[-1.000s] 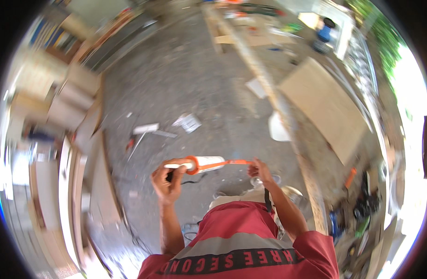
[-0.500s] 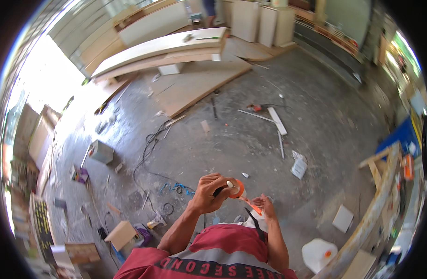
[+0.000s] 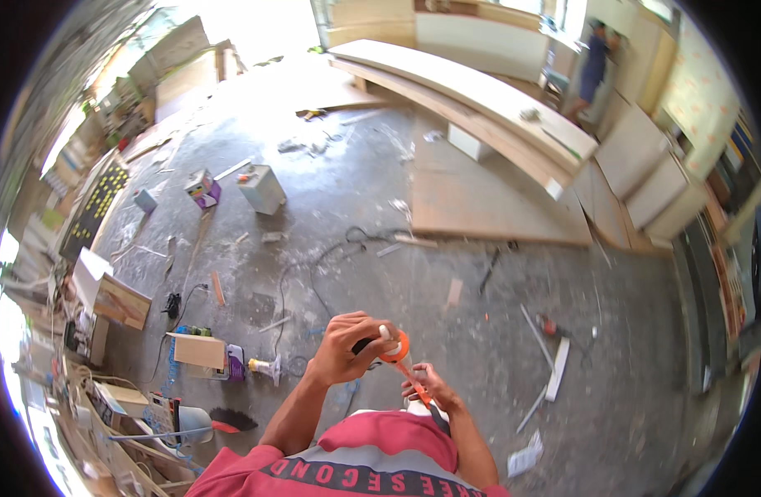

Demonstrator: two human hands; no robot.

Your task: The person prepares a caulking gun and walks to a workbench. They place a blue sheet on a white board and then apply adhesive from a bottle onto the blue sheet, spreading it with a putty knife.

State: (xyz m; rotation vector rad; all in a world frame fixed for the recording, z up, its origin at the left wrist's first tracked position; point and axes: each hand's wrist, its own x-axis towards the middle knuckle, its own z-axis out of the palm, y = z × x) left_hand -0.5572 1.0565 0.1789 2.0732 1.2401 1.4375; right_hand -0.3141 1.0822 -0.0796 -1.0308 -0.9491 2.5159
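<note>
"One orange caulking gun: where?"
"Above the floor; left hand, fingers curled round its white-tipped end; right hand, fingers half-curled near the opposite end, hold unclear."

We see a short-sleeved shirt in deep pinkish red, loose and slightly creased over the belly. A grey band crosses the chest, and next to it runs a black band filled with large red block letters. Both sleeves, the left sleeve clearer to us than the right, match the red of the body and leave the forearms bare. Past the hem we glimpse pale, off-white cloth.
</note>
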